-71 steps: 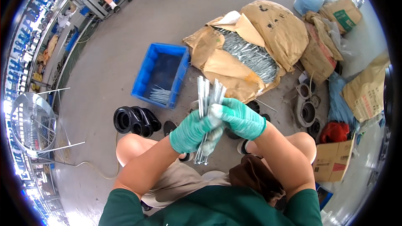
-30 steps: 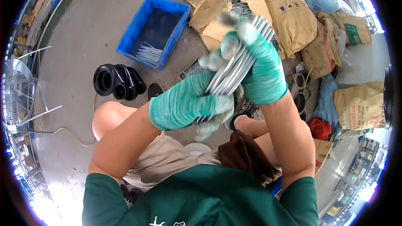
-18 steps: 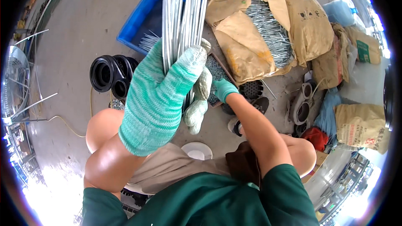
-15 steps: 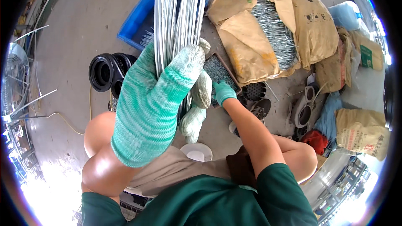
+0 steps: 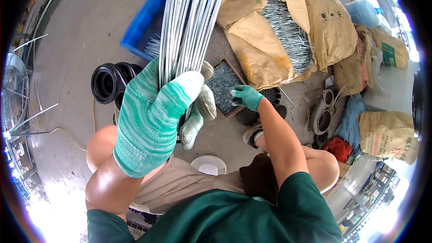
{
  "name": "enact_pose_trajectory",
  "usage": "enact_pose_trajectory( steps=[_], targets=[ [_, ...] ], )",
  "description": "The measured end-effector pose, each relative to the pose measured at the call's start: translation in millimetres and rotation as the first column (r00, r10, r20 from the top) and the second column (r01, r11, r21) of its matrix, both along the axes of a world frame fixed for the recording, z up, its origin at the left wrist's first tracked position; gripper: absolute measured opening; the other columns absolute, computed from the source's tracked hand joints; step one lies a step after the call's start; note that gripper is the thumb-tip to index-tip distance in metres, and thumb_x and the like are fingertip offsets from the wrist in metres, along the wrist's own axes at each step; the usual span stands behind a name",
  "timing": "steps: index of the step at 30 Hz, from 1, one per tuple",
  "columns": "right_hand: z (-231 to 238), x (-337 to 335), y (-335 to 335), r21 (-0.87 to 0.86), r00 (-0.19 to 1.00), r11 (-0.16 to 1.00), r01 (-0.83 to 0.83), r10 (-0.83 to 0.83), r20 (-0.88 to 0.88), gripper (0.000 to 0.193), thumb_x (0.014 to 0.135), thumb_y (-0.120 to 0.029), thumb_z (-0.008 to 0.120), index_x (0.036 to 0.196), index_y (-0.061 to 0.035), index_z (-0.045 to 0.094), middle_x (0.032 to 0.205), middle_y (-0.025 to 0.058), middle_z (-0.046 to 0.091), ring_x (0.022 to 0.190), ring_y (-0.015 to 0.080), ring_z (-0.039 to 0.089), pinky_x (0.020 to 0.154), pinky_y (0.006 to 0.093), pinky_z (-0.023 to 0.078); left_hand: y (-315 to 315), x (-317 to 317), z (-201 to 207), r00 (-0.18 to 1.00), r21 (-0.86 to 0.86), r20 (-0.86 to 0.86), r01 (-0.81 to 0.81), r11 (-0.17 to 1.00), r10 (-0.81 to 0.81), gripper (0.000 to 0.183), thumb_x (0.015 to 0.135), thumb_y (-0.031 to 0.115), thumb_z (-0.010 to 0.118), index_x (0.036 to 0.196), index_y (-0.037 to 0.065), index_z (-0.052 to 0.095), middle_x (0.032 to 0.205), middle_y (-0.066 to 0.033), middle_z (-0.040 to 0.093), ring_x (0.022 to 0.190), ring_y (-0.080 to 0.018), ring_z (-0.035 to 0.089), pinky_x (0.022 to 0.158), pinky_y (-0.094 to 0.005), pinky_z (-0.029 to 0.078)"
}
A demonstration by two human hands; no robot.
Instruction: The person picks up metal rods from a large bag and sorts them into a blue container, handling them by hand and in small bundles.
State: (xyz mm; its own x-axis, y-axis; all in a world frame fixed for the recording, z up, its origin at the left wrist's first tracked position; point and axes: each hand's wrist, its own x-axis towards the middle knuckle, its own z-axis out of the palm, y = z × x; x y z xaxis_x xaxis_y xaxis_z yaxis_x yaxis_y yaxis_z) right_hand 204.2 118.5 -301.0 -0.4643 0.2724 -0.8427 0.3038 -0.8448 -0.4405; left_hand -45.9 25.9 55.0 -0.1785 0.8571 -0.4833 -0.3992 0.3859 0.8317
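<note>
My left hand [image 5: 155,119], in a green-and-white knit glove, is wrapped round a thick bundle of long thin metal rods [image 5: 191,27]. The rods stand up away from me, and their upper ends run out of view. Lower and to the right, my gloved right hand [image 5: 247,96] is at the right side of a shallow brown tray [image 5: 235,69]. Small grey metal pieces [image 5: 223,83] fill that tray. The right fingers are bent together; whatever they pinch is too small to make out.
A blue bin [image 5: 143,15] with some rods lies beyond the bundle. An opened brown paper sack [image 5: 258,56] shows many metal pins [image 5: 290,33]. Black ring-shaped parts [image 5: 105,81] sit at left, a white bucket [image 5: 209,164] between my legs, grey cast parts [image 5: 321,119] at right.
The rod bundle in my left hand has shifted slightly left and tilts more to the right. My right hand has drawn back from over the tray's pieces toward its right edge, fingers now bent.
</note>
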Motion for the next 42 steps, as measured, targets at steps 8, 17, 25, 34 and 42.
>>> enact_pose_trajectory(
  steps=[8,17,25,34,42],
  targets=[
    [54.9,13.9,8.6,-0.253,0.903,0.965,0.067,-0.167,-0.397,0.017,0.092,-0.015,0.063,0.107,-0.0063,0.062,0.087,0.0034,0.063,0.069,0.017,0.061,0.063,0.032,0.052,-10.6,7.8,-7.3,0.98,0.083,-0.15,0.141,0.987,-0.127,0.019,0.095,0.015,0.056,0.105,-0.001,0.061,0.071,-0.0078,0.065,0.048,-0.0054,0.048,0.043,-0.0199,0.037],
    [233.1,8.6,-5.5,0.162,0.913,0.982,0.097,-0.023,-0.407,0.02,0.097,-0.023,0.063,0.108,-0.0068,0.059,0.089,0.0024,0.059,0.067,0.0123,0.058,0.052,0.0235,0.046,-28.9,16.7,-23.3,0.958,0.22,-0.125,0.279,0.935,-0.256,0.018,0.098,0.01,0.057,0.114,0.002,0.056,0.084,-0.0075,0.066,0.058,-0.0075,0.056,0.052,-0.0234,0.049],
    [322.6,9.0,-38.6,0.068,0.682,0.928,0.365,-0.217,-0.699,0.018,0.1,-0.021,0.059,0.108,-0.0053,0.059,0.094,0.005,0.062,0.073,0.0149,0.059,0.058,0.0285,0.05,-49.4,26.5,-37.0,0.935,0.21,-0.13,0.351,0.912,-0.33,0.021,0.097,0.021,0.063,0.109,0.005,0.055,0.079,-0.0075,0.066,0.049,-0.0071,0.051,0.044,-0.0205,0.04],
    [351.2,22.1,-27.5,0.18,0.624,0.851,0.493,-0.201,-0.755,0.019,0.1,-0.019,0.057,0.111,-0.0035,0.058,0.09,0.0054,0.063,0.068,0.0142,0.06,0.051,0.0268,0.048,-49.1,39.9,-45.9,0.941,0.18,-0.17,0.321,0.93,-0.292,0.025,0.095,0.027,0.067,0.102,0.004,0.06,0.076,-0.0051,0.065,0.06,-0.0075,0.057,0.052,-0.0212,0.044],
    [367.1,36.7,-22.1,0.331,0.801,0.855,0.399,-0.149,-0.58,0.024,0.097,-0.021,0.062,0.111,-0.0023,0.058,0.084,0.004,0.063,0.058,0.0106,0.058,0.043,0.0208,0.042,-42.3,39.3,-47.6,0.872,0.19,-0.347,0.425,0.885,-0.345,0.025,0.094,0.026,0.068,0.101,0.003,0.061,0.077,-0.0043,0.068,0.063,-0.0066,0.059,0.056,-0.0216,0.047]
  ],
)
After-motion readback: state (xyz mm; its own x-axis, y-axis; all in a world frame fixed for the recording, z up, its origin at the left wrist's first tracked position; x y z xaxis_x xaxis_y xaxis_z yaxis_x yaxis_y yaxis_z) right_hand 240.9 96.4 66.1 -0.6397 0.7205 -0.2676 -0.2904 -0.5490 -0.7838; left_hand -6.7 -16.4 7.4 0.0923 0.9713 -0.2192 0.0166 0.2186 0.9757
